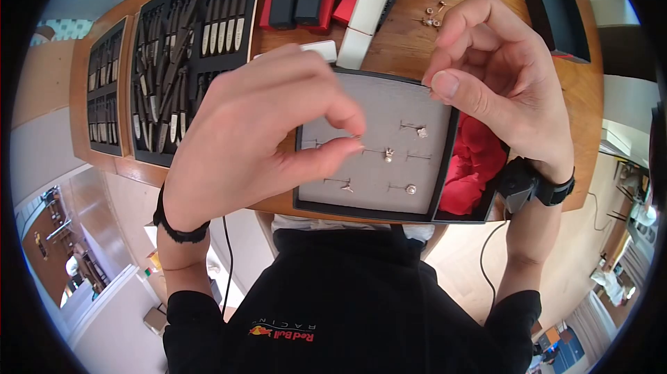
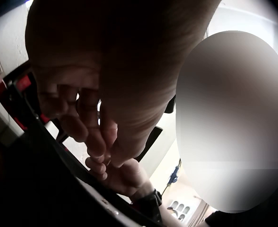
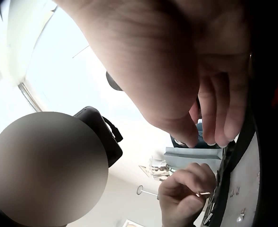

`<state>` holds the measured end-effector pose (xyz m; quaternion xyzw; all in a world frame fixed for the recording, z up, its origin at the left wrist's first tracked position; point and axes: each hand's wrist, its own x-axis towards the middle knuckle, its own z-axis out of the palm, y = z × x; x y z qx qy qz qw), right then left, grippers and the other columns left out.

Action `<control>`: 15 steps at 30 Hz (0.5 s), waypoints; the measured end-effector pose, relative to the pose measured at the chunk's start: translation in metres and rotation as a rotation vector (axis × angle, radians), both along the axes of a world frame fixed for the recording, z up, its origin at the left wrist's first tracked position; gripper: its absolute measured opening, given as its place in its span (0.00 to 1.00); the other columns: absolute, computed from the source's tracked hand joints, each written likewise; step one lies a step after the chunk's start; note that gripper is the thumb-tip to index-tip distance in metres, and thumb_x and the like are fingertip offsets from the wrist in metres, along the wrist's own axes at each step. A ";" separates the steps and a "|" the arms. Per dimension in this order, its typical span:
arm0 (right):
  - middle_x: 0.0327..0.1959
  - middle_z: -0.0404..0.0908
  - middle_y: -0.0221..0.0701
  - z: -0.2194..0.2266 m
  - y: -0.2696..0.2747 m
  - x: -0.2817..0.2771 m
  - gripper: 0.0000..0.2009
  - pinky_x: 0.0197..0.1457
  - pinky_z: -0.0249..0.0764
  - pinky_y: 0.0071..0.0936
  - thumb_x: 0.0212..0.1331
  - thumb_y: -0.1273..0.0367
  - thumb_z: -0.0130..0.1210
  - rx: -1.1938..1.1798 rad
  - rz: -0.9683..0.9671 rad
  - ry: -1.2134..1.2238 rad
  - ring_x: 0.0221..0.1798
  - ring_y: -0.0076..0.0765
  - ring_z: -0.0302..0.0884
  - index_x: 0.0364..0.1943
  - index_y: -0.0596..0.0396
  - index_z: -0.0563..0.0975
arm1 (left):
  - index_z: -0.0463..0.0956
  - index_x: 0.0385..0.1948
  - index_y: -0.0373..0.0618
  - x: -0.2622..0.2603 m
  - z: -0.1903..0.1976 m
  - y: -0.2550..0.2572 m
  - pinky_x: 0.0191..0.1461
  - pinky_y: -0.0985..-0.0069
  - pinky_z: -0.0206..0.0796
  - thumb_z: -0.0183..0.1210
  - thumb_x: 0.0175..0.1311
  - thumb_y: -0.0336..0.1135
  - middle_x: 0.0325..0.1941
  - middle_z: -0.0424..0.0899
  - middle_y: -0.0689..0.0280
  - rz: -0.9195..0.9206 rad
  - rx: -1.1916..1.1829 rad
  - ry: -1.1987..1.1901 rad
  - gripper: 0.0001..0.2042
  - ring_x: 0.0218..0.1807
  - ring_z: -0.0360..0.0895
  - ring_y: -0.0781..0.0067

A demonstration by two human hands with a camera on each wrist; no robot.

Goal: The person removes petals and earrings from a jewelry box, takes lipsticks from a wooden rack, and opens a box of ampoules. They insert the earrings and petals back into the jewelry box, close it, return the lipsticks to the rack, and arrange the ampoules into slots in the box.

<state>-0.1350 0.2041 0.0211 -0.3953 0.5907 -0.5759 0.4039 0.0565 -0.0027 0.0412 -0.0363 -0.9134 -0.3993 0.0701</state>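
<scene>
My left hand [image 1: 257, 137] is over the left part of a grey-lined jewellery tray [image 1: 323, 200]. Its thumb and index finger pinch a small gold-coloured piece [image 3: 203, 193], seen from the right wrist. Up at the tray's far right corner, my right hand [image 1: 497, 75] has its thumb tip against its curled index finger; I cannot tell if something tiny is between them. Several small earrings sit in the tray's slits, among them a flower-shaped earring [image 1: 422, 132], a pearl earring [image 1: 389, 156] and a round earring [image 1: 411, 189].
Red cloth-like material [image 1: 472, 165] fills the compartment right of the tray. Several loose gold-coloured pieces [image 1: 432, 18] lie on the wooden table [image 1: 410, 54]. A white box [image 1: 361, 23] and black and red boxes stand beyond. At left, a black rack [image 1: 191, 5] holds many slender dark pieces.
</scene>
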 end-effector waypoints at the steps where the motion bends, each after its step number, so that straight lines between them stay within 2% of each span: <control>1: 0.39 0.85 0.28 -0.001 0.000 -0.001 0.16 0.52 0.76 0.21 0.65 0.74 0.69 0.007 0.004 0.031 0.44 0.21 0.82 0.51 0.55 0.75 | 0.87 0.34 0.44 0.006 0.001 -0.002 0.41 0.73 0.70 0.78 0.45 0.25 0.35 0.85 0.66 -0.001 -0.014 -0.011 0.13 0.38 0.80 0.67; 3: 0.38 0.84 0.27 -0.001 0.000 0.000 0.16 0.52 0.75 0.20 0.65 0.73 0.69 -0.005 0.004 0.030 0.43 0.20 0.81 0.51 0.55 0.75 | 0.88 0.33 0.45 0.016 0.004 -0.004 0.42 0.72 0.69 0.78 0.45 0.26 0.34 0.83 0.68 0.049 -0.128 -0.085 0.12 0.41 0.77 0.66; 4: 0.38 0.83 0.26 -0.001 0.000 0.001 0.15 0.52 0.74 0.20 0.65 0.72 0.70 -0.003 0.006 0.039 0.42 0.19 0.80 0.51 0.55 0.75 | 0.89 0.33 0.45 0.020 0.004 -0.003 0.40 0.72 0.67 0.78 0.45 0.26 0.33 0.80 0.68 0.076 -0.151 -0.103 0.11 0.40 0.74 0.67; 7: 0.39 0.83 0.25 -0.002 -0.001 0.001 0.16 0.51 0.73 0.19 0.65 0.72 0.70 -0.006 0.005 0.050 0.42 0.18 0.79 0.51 0.54 0.76 | 0.89 0.33 0.44 0.026 0.007 0.001 0.38 0.72 0.65 0.77 0.46 0.26 0.32 0.78 0.68 0.123 -0.205 -0.170 0.11 0.38 0.73 0.68; 15: 0.39 0.82 0.24 -0.005 -0.001 0.000 0.15 0.51 0.73 0.19 0.66 0.72 0.69 -0.031 0.030 0.067 0.42 0.17 0.78 0.52 0.54 0.76 | 0.88 0.32 0.43 0.022 0.019 0.012 0.35 0.72 0.66 0.76 0.49 0.24 0.32 0.75 0.67 0.184 -0.276 -0.291 0.09 0.36 0.73 0.71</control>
